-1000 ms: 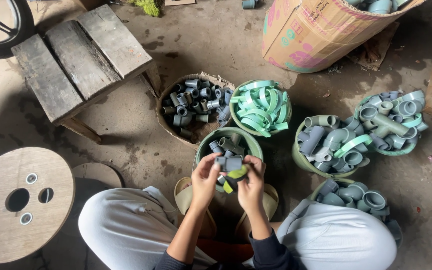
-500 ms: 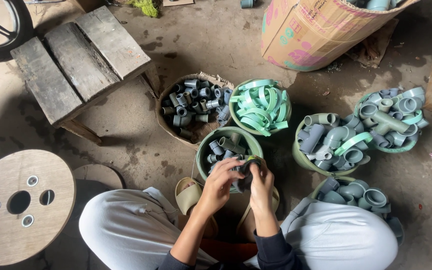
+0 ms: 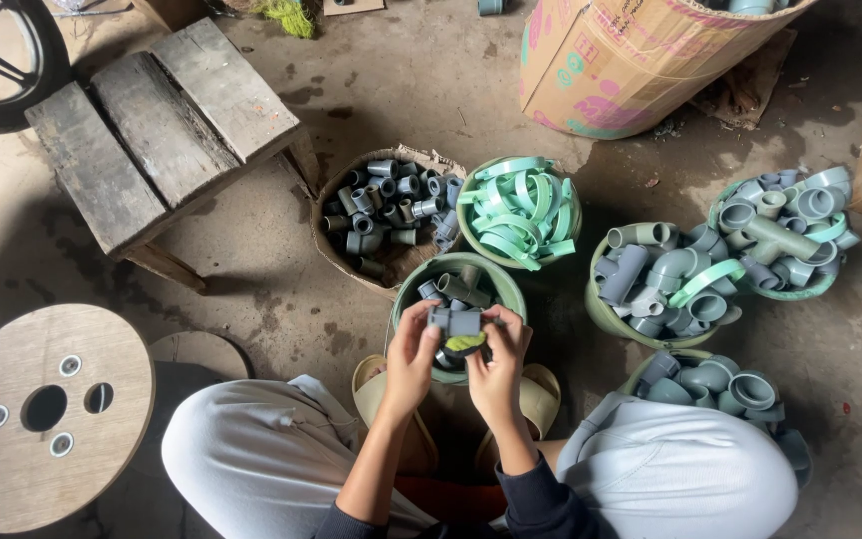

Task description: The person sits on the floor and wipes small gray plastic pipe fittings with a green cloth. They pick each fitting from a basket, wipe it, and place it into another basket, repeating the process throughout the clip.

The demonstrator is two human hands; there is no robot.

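The person sits low on the concrete floor [image 3: 421, 100], knees in pale trousers spread to either side, and holds a grey pipe fitting [image 3: 456, 321] up in front of them with both hands. The left hand [image 3: 413, 349] grips the fitting's left end, fingers curled closed around it; the right hand [image 3: 496, 351] closes on the right end and also pinches a small yellow-green piece [image 3: 465, 342] just beneath the fitting. The fitting hangs directly above a green bowl [image 3: 506, 286] of more grey fittings, which stands just beyond the person's sandalled feet.

Other containers ring that bowl. A brown woven basket [image 3: 336, 262] of dark grey couplings sits behind it to the left, touching a bowl of mint-green rings [image 3: 518, 205]. To the right stand a green bowl of grey elbows [image 3: 658, 281] and, further right, a bowl of tees and larger fittings [image 3: 782, 230]. A heap of grey sockets [image 3: 715, 381] lies beside the person's right knee.

Further off — well apart from the hands — a rough wooden stool [image 3: 157, 125] stands at upper left, a round wooden spool end [image 3: 42, 414] lies at lower left, and a cardboard box [image 3: 631, 60] tilts at the top.
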